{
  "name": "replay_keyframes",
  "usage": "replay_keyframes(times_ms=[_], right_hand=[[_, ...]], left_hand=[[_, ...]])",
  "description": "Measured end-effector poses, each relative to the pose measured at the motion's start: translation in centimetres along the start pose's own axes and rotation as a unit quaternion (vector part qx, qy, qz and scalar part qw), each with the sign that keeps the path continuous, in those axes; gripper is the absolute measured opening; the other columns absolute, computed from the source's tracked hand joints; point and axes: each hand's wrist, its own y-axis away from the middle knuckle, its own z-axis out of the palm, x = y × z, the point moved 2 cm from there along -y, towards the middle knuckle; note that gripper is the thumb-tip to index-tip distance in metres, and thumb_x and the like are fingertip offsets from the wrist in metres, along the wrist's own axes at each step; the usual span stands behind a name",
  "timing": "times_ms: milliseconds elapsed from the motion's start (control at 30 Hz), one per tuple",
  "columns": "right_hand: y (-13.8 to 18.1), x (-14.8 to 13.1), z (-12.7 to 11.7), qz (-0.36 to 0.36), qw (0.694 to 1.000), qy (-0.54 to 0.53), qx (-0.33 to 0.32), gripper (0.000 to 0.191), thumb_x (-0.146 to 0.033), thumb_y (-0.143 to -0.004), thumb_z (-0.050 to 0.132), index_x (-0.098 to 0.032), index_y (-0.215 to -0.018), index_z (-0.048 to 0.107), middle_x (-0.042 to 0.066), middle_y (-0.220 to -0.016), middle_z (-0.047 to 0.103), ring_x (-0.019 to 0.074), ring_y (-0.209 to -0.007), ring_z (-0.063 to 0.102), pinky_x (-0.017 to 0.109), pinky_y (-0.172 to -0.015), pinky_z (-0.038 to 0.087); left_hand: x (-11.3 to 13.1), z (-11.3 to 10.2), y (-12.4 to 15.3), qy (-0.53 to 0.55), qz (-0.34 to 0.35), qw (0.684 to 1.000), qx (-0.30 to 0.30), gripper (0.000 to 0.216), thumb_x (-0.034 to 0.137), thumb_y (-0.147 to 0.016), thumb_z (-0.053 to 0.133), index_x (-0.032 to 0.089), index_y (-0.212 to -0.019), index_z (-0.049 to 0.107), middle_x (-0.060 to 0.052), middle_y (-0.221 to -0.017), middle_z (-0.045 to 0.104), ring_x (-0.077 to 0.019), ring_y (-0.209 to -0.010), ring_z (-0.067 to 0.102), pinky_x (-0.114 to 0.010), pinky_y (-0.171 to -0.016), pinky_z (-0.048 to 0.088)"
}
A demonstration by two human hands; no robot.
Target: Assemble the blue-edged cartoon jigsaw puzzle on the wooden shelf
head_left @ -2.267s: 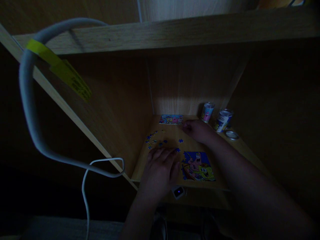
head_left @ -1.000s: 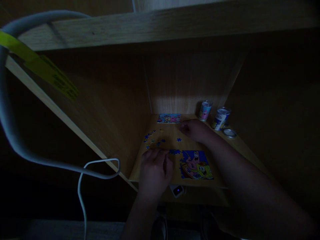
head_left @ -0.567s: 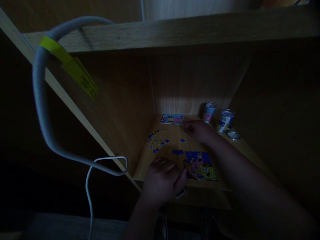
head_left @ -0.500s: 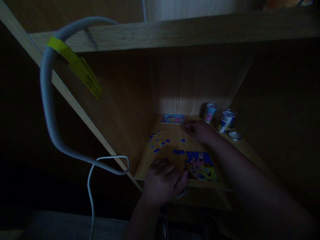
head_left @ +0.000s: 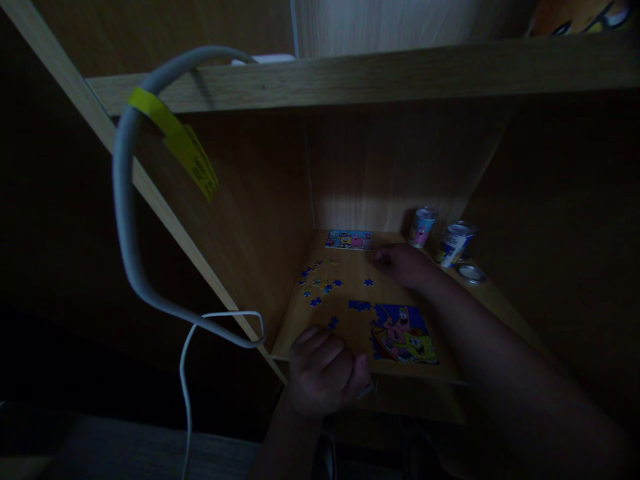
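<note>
My left hand (head_left: 327, 370) is curled into a fist by the front edge of the wooden shelf, its inner side hidden. Just beyond its knuckles lies a loose blue puzzle piece (head_left: 333, 323). To its right is a partly joined cartoon jigsaw puzzle (head_left: 405, 335) with pink and yellow figures on blue. A joined blue strip (head_left: 359, 305) extends left from its top corner. Farther back, my right hand (head_left: 403, 263) rests with fingers curled near a cartoon picture strip (head_left: 349, 240); whatever it may hold is hidden. One blue piece (head_left: 369, 283) lies left of this hand.
Several loose pieces (head_left: 317, 283) are scattered on the left. A cartoon-printed can (head_left: 423, 227), a second can (head_left: 455, 243) and a round metal lid (head_left: 471, 273) stand at the right. A grey cable (head_left: 125, 200) with a yellow tag hangs before the upper shelf (head_left: 350, 80).
My left hand has drawn back slightly toward the front edge, uncovering a blue puzzle piece. The right hand stays curled in place. The whole view has shifted a little.
</note>
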Motion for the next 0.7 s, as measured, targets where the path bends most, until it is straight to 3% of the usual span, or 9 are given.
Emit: replay_keyframes(times_ms=[267,500,700], right_hand=[[0.0,0.5,0.2,-0.041,0.995,-0.078,-0.047,0.016,-0.025,-0.101,0.066,-0.025,-0.105,0.082,0.003,-0.108,0.085,0.0205,-0.1,0.078,0.031,-0.09,0.054],[0.1,-0.1,1.0,-0.077,0.978,-0.153,-0.122,0.012,-0.034,-0.093,0.078,-0.025,-0.101,0.083,0.002,-0.105,0.086,0.0222,-0.101,0.079,0.036,-0.096,0.058],[0.0,0.3,1.1,-0.064,0.973,-0.17,-0.141,0.017,-0.038,-0.089,0.084,-0.025,-0.1,0.083,0.003,-0.107,0.086,0.0239,-0.102,0.078,0.038,-0.097,0.058]], left_hand=[[0.1,-0.1,0.3,0.004,0.0,1.0,0.005,0.038,0.012,-0.096,0.065,0.024,-0.065,0.046,0.006,-0.056,0.049,-0.0132,-0.051,0.044,-0.035,-0.057,0.037],[0.1,-0.2,0.4,0.002,-0.005,1.0,0.012,0.037,0.011,-0.097,0.065,0.023,-0.065,0.048,0.006,-0.055,0.051,-0.0124,-0.051,0.047,-0.033,-0.058,0.04],[0.0,0.1,0.3,-0.002,-0.014,1.0,-0.007,0.039,0.011,-0.098,0.065,0.023,-0.065,0.049,0.004,-0.058,0.054,-0.0132,-0.053,0.049,-0.034,-0.06,0.04]])
